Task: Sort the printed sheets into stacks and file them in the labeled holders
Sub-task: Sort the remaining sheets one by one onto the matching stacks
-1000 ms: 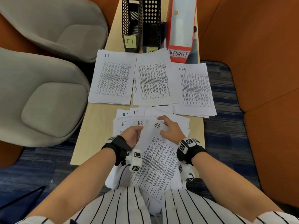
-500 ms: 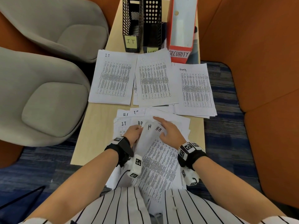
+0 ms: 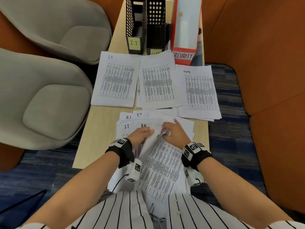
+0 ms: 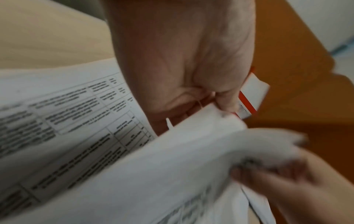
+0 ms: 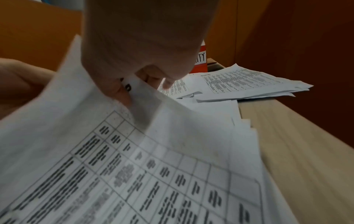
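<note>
1. Standing on the left are two big grey chairs (image 3: 49,90), with orange walls (image 3: 264,55) on the right and a blue carpet (image 3: 41,171) on the floor.
2. The long tan bench (image 3: 105,123) runs down the middle and carries all the papers.
3. The red holder (image 3: 185,30) marked SECURITY stands at the far end on the right. Its inside looks pale; I cannot tell if sheets are in it.
4. The black holder (image 3: 136,23) with a yellow IT note stands at the far left. I cannot tell what is inside.
5. The second black holder (image 3: 156,23) stands between those two. Its yellow note is partly hidden by paper.
6. The IT stack (image 3: 116,80) lies flat in front of the IT holder.
7. The middle stack (image 3: 157,81) lies beside it, touching the second black holder.
8. The Security stack (image 3: 198,92) lies on the right, in front of the red holder.
9. The loose pile (image 3: 158,164) of printed sheets lies nearest the person and hangs over the near edge of the bench. Sheets marked I.T and H.R peek out at its top.
10. The left hand (image 3: 140,135) pinches the top edge of one raised sheet in the pile, thumb pressed against curled fingers.
11. The right hand (image 3: 173,134) pinches the same top edge, just beside the left hand.
</note>
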### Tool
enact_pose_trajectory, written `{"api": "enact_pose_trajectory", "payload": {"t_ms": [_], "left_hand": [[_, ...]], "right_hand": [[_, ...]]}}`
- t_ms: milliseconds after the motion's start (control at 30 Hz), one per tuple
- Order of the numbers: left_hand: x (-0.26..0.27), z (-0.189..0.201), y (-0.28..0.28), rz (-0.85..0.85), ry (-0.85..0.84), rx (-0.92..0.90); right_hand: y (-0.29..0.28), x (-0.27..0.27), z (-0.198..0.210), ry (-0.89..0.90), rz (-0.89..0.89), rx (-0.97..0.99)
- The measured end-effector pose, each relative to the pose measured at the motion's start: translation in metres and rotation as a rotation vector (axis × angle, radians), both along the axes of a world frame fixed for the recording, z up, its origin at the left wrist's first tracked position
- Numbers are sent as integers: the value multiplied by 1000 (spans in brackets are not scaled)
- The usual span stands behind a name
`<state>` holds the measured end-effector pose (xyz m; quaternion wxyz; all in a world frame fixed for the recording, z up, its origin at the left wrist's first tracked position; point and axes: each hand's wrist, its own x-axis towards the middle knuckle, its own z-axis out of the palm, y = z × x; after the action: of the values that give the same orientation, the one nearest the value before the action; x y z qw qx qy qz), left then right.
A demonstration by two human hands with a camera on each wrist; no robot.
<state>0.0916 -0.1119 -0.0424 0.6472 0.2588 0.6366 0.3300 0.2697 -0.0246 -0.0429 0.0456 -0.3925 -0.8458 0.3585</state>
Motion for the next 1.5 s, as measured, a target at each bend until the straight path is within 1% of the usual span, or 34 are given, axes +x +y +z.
{"api": "enact_pose_trajectory", "payload": {"t_ms": [33,67,100,133,167,200,233,300,400,467,533,567,633,667,700,733,800,833,900,967,1067,1100,1133,1167,1233,1333,1433,1500], "left_hand": [[-2,-2,2,90,-38,-29],[-6,-6,5,194,23,-47],[-14,-10,7,265,169,-45],[-22,-14,6,266,344,-37],[-29,-17,4,219,487,-36],[-34,-21,3,146,574,-36],[-38,-25,1,73,615,-33],[-44,-32,-3,-12,636,-18],[-44,-32,-8,-73,679,6],[-41,-33,-12,-63,695,27],[-37,-29,-13,-52,676,61],[-35,-27,-13,-98,632,66],[-32,-23,-10,-245,441,-2],[-30,-19,-7,-258,352,-65],[-29,-17,-5,-227,307,-107],[-29,-16,-2,-190,339,-117],[-30,-17,5,-151,544,-47],[-31,-19,8,-130,601,-13],[-31,-20,13,-102,608,-10],[-28,-22,20,-89,664,-75],[-22,-19,28,-218,850,-256],[-20,-19,28,-234,884,-306],[-18,-21,28,-226,884,-318],[-16,-22,27,-212,868,-287],[-10,-23,23,-187,833,-137],[-12,-18,13,-135,848,93],[-22,-15,3,-60,871,189],[-29,-16,-4,-42,828,199]], "right_hand": [[2,-2,4,-33,6,-62],[4,-2,6,-71,10,-89],[5,-2,9,-128,11,-95],[7,0,8,-184,18,-109],[9,3,7,-249,26,-131],[11,5,6,-301,37,-157],[12,8,3,-340,43,-193],[13,11,-2,-346,35,-274],[10,12,-5,-375,86,-296],[9,13,-8,-361,94,-319],[11,16,-13,-316,56,-331],[12,16,-13,-303,25,-330],[12,12,-12,-273,22,-261],[13,10,-12,-266,31,-221],[14,10,-11,-257,37,-194],[14,9,-9,-257,47,-185],[14,10,-7,-278,109,-173],[14,10,-7,-294,139,-172],[13,9,-6,-334,180,-186],[12,9,-6,-343,202,-179],[13,8,-6,-355,217,-199],[14,8,-4,-367,214,-207],[15,8,-5,-363,206,-220],[15,8,-4,-365,202,-233],[14,9,-4,-373,205,-233],[16,12,-7,-361,218,-224],[21,16,-7,-355,185,-212],[23,19,-8,-363,178,-191]]}}
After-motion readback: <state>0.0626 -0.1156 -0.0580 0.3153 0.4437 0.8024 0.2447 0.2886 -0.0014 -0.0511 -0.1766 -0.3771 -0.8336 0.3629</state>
